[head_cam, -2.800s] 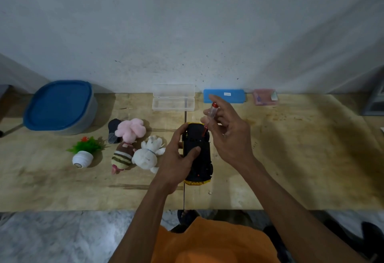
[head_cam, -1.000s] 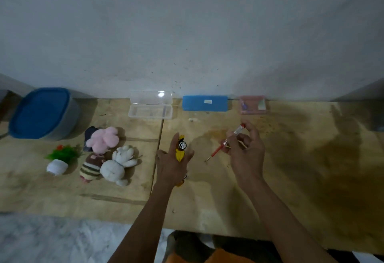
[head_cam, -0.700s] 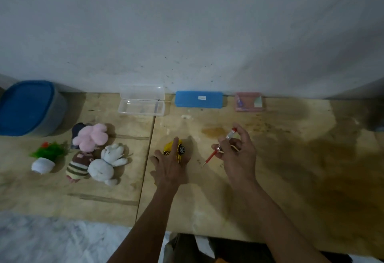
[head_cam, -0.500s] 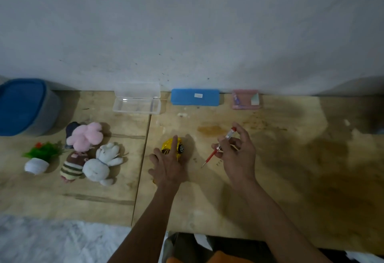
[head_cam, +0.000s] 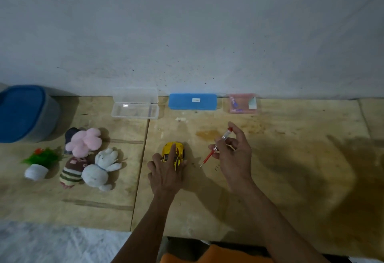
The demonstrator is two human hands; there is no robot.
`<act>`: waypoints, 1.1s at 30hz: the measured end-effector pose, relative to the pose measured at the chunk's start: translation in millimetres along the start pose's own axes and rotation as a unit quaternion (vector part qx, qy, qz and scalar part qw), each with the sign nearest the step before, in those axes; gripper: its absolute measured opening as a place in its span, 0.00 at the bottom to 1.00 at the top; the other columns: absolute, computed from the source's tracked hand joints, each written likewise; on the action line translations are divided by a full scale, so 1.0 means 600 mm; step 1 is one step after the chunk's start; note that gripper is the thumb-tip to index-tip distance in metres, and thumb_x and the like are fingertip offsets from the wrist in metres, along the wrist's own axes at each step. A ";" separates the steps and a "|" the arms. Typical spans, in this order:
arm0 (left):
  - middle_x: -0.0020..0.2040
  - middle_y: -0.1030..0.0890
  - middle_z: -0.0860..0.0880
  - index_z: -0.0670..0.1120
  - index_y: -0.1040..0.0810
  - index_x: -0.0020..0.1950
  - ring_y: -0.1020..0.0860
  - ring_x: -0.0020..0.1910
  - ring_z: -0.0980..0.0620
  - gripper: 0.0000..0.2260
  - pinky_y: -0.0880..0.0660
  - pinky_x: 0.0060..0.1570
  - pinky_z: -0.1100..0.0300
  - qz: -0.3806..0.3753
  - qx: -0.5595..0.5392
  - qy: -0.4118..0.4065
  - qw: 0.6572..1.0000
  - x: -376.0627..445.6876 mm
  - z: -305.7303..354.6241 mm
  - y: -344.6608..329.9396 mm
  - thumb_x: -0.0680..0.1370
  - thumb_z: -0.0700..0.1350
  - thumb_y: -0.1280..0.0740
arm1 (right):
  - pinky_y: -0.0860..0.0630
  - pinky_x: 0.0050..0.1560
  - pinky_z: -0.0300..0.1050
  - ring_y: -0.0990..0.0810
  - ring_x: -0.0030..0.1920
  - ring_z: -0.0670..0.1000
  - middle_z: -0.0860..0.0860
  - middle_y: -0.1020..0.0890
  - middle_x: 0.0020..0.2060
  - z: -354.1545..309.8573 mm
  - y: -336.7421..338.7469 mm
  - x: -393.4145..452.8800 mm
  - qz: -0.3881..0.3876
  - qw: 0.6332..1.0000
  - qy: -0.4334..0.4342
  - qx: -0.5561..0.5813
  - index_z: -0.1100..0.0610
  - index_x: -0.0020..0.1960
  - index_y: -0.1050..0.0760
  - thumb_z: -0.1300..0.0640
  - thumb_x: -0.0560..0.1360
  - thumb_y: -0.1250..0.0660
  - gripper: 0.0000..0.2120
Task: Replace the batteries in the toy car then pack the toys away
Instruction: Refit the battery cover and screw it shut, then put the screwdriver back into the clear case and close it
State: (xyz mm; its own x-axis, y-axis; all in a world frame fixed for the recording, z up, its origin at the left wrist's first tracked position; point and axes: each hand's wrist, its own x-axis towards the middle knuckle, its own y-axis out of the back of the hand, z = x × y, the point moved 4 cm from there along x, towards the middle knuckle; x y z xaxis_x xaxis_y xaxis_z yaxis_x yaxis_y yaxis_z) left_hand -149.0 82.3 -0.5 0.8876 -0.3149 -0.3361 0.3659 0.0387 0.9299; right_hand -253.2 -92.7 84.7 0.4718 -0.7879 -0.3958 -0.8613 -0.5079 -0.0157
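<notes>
The yellow toy car (head_cam: 176, 150) stands wheels-down on the wooden table (head_cam: 291, 169), near the middle. My left hand (head_cam: 166, 173) lies over its rear half with straight fingers, one finger along the roof. To the right, my right hand (head_cam: 232, 154) pinches a red-handled screwdriver (head_cam: 216, 148), tip pointing down-left just above the table. Left of the car lie a pink plush (head_cam: 85, 142), a white plush rabbit (head_cam: 99, 169) and a striped brown plush (head_cam: 72, 171).
A blue-lidded tub (head_cam: 25, 113) stands at the far left. Along the wall sit an open clear plastic case (head_cam: 135, 107), a blue case (head_cam: 192, 101) and a pink case (head_cam: 243, 103). A small potted fake plant (head_cam: 38, 165) lies left of the plushes.
The car was turned from upside down, through its side, onto its wheels. My left hand now rests flat on it. My right hand lifted the screwdriver off the car and holds it to the right.
</notes>
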 end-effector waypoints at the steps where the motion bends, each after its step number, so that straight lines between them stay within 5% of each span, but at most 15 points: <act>1: 0.67 0.39 0.44 0.63 0.46 0.78 0.36 0.61 0.42 0.30 0.26 0.52 0.45 -0.001 -0.011 0.000 1.000 -0.001 -0.001 0.002 0.77 0.70 0.45 | 0.17 0.42 0.41 0.13 0.42 0.47 0.54 0.17 0.50 0.000 -0.003 -0.001 -0.002 1.000 0.001 -0.005 0.47 0.71 0.30 0.64 0.79 0.33 0.23; 10: 0.69 0.34 0.40 0.54 0.39 0.78 0.32 0.68 0.42 0.29 0.28 0.63 0.45 0.038 -0.258 -0.032 0.965 -0.007 -0.053 0.062 0.80 0.58 0.36 | 0.15 0.47 0.54 0.14 0.45 0.51 0.53 0.16 0.51 -0.011 -0.090 -0.011 -0.034 0.998 0.019 -0.042 0.42 0.67 0.28 0.60 0.78 0.30 0.21; 13: 0.64 0.29 0.42 0.50 0.35 0.77 0.26 0.61 0.43 0.28 0.26 0.58 0.50 0.072 -0.282 -0.057 0.955 0.012 -0.103 0.102 0.79 0.54 0.32 | 0.16 0.47 0.57 0.13 0.42 0.51 0.53 0.15 0.47 -0.017 -0.154 -0.014 -0.057 0.998 0.018 -0.015 0.46 0.64 0.27 0.61 0.78 0.30 0.18; 20: 0.66 0.26 0.43 0.49 0.34 0.74 0.22 0.57 0.43 0.28 0.20 0.51 0.42 0.098 -0.264 -0.102 0.954 0.151 -0.230 0.180 0.78 0.57 0.32 | 0.16 0.49 0.53 0.14 0.44 0.50 0.50 0.15 0.47 -0.029 -0.334 -0.003 -0.051 0.990 0.098 -0.082 0.49 0.64 0.25 0.56 0.78 0.29 0.15; 23: 0.65 0.25 0.40 0.43 0.30 0.72 0.25 0.62 0.42 0.28 0.25 0.60 0.47 0.103 -0.268 -0.107 0.952 0.231 -0.255 0.212 0.77 0.56 0.33 | 0.21 0.48 0.34 0.18 0.45 0.44 0.48 0.17 0.45 -0.044 -0.410 0.024 -0.063 0.955 0.220 -0.188 0.49 0.64 0.22 0.56 0.77 0.29 0.16; 25: 0.63 0.24 0.38 0.40 0.29 0.72 0.25 0.61 0.39 0.27 0.26 0.59 0.49 0.099 -0.251 -0.124 0.955 0.286 -0.268 0.217 0.77 0.51 0.29 | 0.24 0.46 0.30 0.21 0.42 0.41 0.49 0.19 0.43 -0.045 -0.460 0.048 -0.080 0.923 0.290 -0.239 0.54 0.64 0.20 0.58 0.77 0.29 0.15; 28: 0.63 0.25 0.35 0.40 0.31 0.73 0.27 0.62 0.36 0.29 0.28 0.59 0.48 0.063 -0.238 -0.136 0.960 0.347 -0.271 0.220 0.75 0.47 0.26 | 0.23 0.48 0.36 0.20 0.44 0.44 0.51 0.17 0.46 -0.030 -0.519 0.082 -0.121 0.869 0.337 -0.342 0.57 0.59 0.18 0.57 0.79 0.31 0.10; 33: 0.65 0.26 0.39 0.45 0.32 0.74 0.27 0.62 0.37 0.32 0.25 0.58 0.46 0.002 -0.210 -0.112 0.971 0.412 -0.270 0.191 0.74 0.55 0.27 | 0.21 0.54 0.53 0.19 0.54 0.56 0.55 0.16 0.54 0.032 -0.574 0.135 -0.177 0.765 0.343 -0.515 0.57 0.61 0.19 0.57 0.80 0.34 0.11</act>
State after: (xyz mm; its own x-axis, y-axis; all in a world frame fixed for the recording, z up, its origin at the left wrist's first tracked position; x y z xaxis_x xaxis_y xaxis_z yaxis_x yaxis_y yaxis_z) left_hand 157.7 162.8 -1.0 0.8230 -0.5113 -0.2475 0.4864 0.4093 0.7720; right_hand 78.0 25.2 40.2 0.9338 -0.3547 0.0467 -0.2172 -0.4583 0.8619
